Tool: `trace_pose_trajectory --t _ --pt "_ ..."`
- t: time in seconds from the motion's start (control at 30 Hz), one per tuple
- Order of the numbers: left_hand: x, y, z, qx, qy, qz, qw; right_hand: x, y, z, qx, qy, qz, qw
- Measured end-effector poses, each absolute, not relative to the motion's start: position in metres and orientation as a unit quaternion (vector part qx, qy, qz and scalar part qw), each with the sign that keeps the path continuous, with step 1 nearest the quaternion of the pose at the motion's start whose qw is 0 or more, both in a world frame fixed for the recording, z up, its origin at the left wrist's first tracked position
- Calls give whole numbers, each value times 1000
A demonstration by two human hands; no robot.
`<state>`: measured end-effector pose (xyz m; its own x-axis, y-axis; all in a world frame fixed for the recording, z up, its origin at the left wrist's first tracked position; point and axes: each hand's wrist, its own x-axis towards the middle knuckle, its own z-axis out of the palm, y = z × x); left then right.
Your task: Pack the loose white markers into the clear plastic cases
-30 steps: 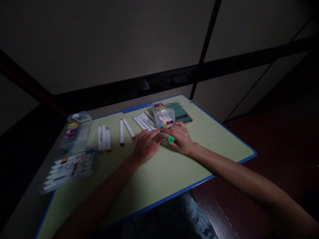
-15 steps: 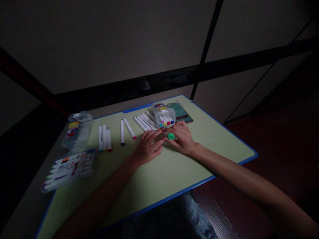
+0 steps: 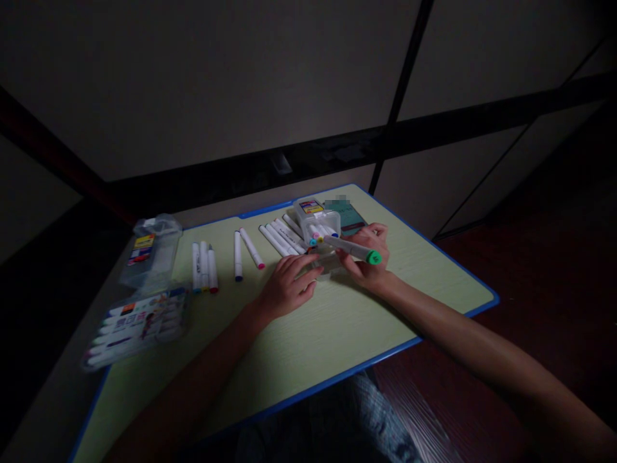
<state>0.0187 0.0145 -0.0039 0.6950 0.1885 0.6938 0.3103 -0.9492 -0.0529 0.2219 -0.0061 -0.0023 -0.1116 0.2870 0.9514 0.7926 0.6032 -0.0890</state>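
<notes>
A white marker (image 3: 351, 247) with a green numbered end is gripped in my right hand (image 3: 370, 260). Its far end points at the mouth of a clear plastic marker case (image 3: 308, 222), where several markers with coloured ends lie. My left hand (image 3: 288, 286) has its fingers stretched out and apart, the fingertips at the near edge of the case's clear flap (image 3: 330, 263). Whether they press on the flap is hard to tell in the dim light. Several white markers (image 3: 279, 239) lie side by side, just left of the case.
A pair of markers (image 3: 238, 256) and another group of markers (image 3: 205, 267) lie farther left on the blue-edged table (image 3: 308, 360). An open clear case (image 3: 152, 254) and a filled marker pack (image 3: 137, 325) sit at the left edge. A phone-like device (image 3: 348, 215) lies behind my right hand.
My right hand has moved right with the green-ended marker, which now lies lengthwise toward the case mouth. My left hand has stayed nearly in place.
</notes>
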Motion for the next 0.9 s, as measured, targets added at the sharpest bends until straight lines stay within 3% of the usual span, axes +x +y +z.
trace_pose_trajectory --t 0.9 --pt "19 16 -6 -914 -144 -372 68 224 3 -6 -412 -705 -221 533"
